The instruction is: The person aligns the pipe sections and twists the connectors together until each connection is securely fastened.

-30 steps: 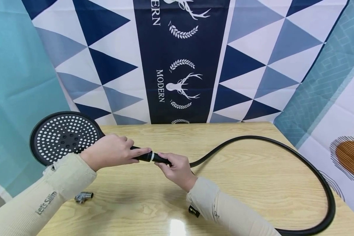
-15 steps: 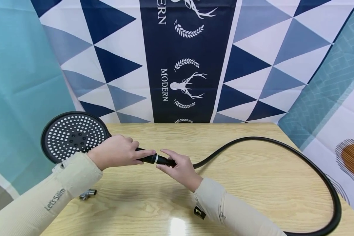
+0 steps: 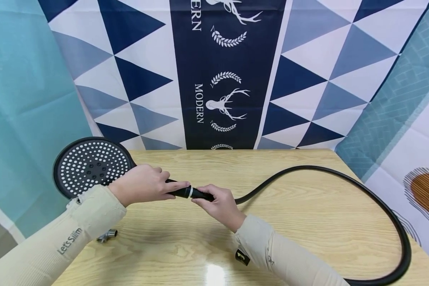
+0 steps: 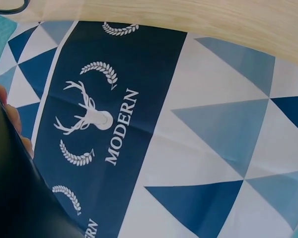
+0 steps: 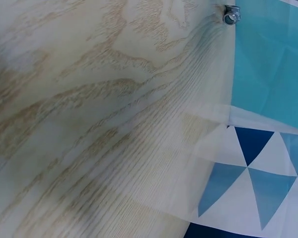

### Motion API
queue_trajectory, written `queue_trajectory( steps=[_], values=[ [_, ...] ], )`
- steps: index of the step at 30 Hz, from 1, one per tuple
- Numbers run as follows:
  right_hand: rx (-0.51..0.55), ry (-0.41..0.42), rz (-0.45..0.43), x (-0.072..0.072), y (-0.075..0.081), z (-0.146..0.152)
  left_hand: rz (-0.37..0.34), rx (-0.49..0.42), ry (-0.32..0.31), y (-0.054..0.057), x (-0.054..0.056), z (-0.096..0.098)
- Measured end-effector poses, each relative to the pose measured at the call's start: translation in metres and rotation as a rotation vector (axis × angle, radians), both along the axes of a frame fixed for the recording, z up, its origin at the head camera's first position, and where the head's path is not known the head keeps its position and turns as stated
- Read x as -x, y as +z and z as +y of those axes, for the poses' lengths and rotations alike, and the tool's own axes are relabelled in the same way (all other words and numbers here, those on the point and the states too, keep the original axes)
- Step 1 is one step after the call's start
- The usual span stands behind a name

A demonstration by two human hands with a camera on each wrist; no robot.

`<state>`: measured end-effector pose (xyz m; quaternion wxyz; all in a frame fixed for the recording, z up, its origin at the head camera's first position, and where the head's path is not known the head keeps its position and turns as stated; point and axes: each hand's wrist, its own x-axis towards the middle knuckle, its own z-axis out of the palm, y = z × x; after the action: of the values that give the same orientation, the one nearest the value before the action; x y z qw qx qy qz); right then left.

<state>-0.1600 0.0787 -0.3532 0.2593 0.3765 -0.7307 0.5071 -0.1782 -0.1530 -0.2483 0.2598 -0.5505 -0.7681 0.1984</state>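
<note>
A black round shower head (image 3: pixel 93 167) with many pale nozzles hangs tilted at the left, face toward the head camera. My left hand (image 3: pixel 141 184) grips its handle (image 3: pixel 180 192), index finger stretched along it. In the left wrist view the dark back of the shower head (image 4: pixel 25 193) fills the lower left, beside a few fingertips (image 4: pixel 13 119). At the handle's end, past a white ring (image 3: pixel 191 192), my right hand (image 3: pixel 221 206) pinches the black hose connector (image 3: pixel 201 195) between thumb and fingers. From there the black hose (image 3: pixel 307 168) loops away to the right.
A small chrome fitting (image 3: pixel 107 235) lies on the wooden table (image 3: pixel 171 250), partly behind the left sleeve. Near the right cuff is a black tag (image 3: pixel 242 257). Patterned curtains (image 3: pixel 221 51) hang at the table's back and sides.
My right thumb and fingers spread apart around the connector half a second ago and are now closed on it again. The shower head appears slightly farther right; the left hand keeps its grip.
</note>
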Motion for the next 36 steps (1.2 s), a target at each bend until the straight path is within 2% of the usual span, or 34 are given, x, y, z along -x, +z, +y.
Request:
queue_trajectory(
  steps=[6, 8, 11, 14, 18, 20, 24, 29, 33, 36],
  values=[
    [-0.027, -0.006, -0.047, -0.002, 0.001, -0.002, 0.0, 0.0, -0.014, -0.001, 0.0, -0.002],
    [-0.058, -0.016, -0.037, -0.002, 0.001, -0.002, -0.005, -0.006, -0.014, -0.001, -0.001, -0.003],
    [-0.113, -0.055, 0.033, -0.003, 0.001, 0.0, -0.014, -0.022, -0.012, -0.002, -0.001, -0.004],
    [-0.156, -0.097, 0.153, -0.002, -0.001, 0.002, -0.023, -0.042, -0.012, -0.004, -0.001, -0.004],
    [-0.149, -0.096, 0.258, 0.002, -0.004, 0.003, -0.014, -0.062, -0.03, -0.005, 0.0, -0.005],
    [-0.127, -0.091, 0.278, 0.004, -0.006, 0.003, 0.003, -0.068, -0.044, -0.006, 0.002, -0.005],
    [-0.052, -0.072, 0.25, 0.005, -0.007, 0.004, 0.048, -0.077, -0.067, -0.007, 0.006, -0.001],
    [0.051, -0.029, 0.159, 0.005, -0.005, 0.004, 0.143, -0.124, -0.054, -0.008, 0.006, 0.003],
    [0.105, -0.019, 0.143, 0.005, -0.002, 0.002, 0.227, -0.151, -0.036, -0.011, 0.005, 0.002],
    [0.119, 0.013, 0.135, 0.006, -0.003, -0.001, 0.253, -0.151, -0.045, -0.013, 0.004, -0.002]
  ],
)
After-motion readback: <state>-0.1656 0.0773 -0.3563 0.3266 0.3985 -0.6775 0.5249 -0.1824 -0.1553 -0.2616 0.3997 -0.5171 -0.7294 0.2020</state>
